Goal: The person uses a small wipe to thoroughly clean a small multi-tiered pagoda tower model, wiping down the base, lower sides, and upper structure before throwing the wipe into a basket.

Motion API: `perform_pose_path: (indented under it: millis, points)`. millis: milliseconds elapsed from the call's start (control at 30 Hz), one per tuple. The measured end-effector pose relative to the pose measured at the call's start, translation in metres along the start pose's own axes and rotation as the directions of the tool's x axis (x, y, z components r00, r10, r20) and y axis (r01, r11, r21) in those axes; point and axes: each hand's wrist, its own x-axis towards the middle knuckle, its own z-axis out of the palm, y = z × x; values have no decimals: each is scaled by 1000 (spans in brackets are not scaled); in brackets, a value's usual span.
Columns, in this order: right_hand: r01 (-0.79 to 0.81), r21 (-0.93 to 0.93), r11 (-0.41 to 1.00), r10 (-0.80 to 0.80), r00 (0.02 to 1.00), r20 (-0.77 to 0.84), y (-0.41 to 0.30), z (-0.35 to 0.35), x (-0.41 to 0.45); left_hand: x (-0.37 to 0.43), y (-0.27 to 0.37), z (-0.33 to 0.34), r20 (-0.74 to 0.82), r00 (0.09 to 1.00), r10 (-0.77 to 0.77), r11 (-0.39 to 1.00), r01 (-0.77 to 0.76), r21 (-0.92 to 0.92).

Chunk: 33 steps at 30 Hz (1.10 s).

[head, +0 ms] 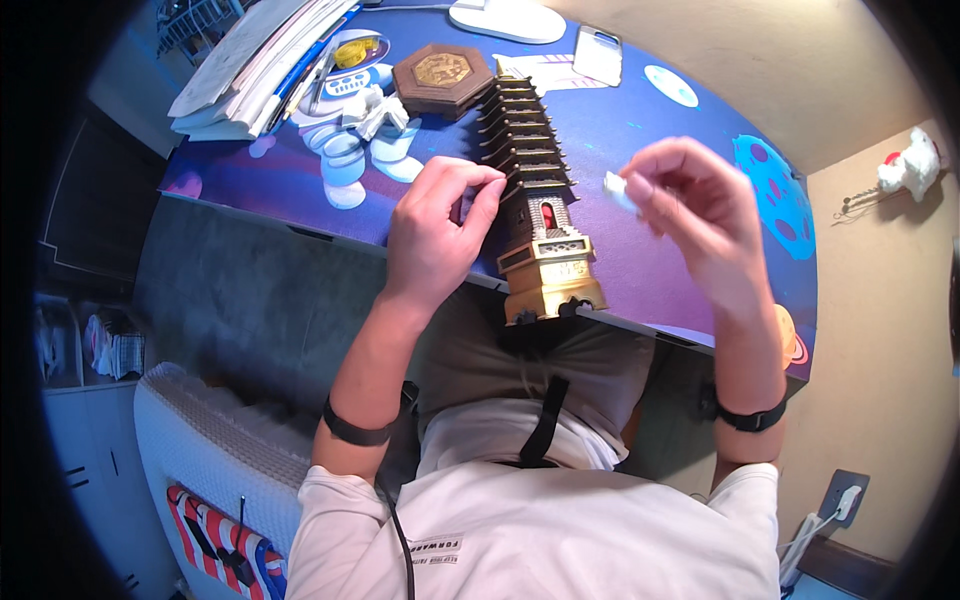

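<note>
A brass-coloured model pagoda (551,217) with many tiers lies on its side on the desk, its base jutting over the front edge and its tip pointing to the back. My left hand (446,225) is at its left side, thumb and forefinger pinched at the eave of a lower tier; whether they grip it I cannot tell. To the right of the pagoda my right hand (694,206) is raised, holding a small white wad (616,187), likely tissue, between thumb and fingers. An octagonal wooden stand (442,75) with a gold-coloured top sits beside the pagoda's upper end.
Crumpled white tissue (375,112) lies left of the stand, near a yellow tape measure (354,54). Stacked papers (255,75) and pens fill the back left. A clear phone case (598,56) and a white lamp base (506,19) are at the back. A wall stands at the right.
</note>
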Motion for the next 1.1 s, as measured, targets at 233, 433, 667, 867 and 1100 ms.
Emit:
perform_pose_path:
  millis: [233,433,667,867,1100]
  points:
    - [-69,597,799,149,985,-85,27,24,-31,-5,35,-6,-41,993,108,992,-110,-57]
    - [203,198,959,-185,977,-107,19,53,-42,-14,67,-9,111,963,246,949,-216,-229]
    - [517,-394,760,-624,751,-218,35,36,-36,-5,30,-30,-123,990,74,985,-92,-146]
    - [302,-244,922,-381,824,-420,71,1,-42,39,-43,-64,-104,968,-228,966,238,97]
    - [150,-240,959,-232,902,-363,94,8,-33,55,-91,-68,-19,994,-104,816,96,571]
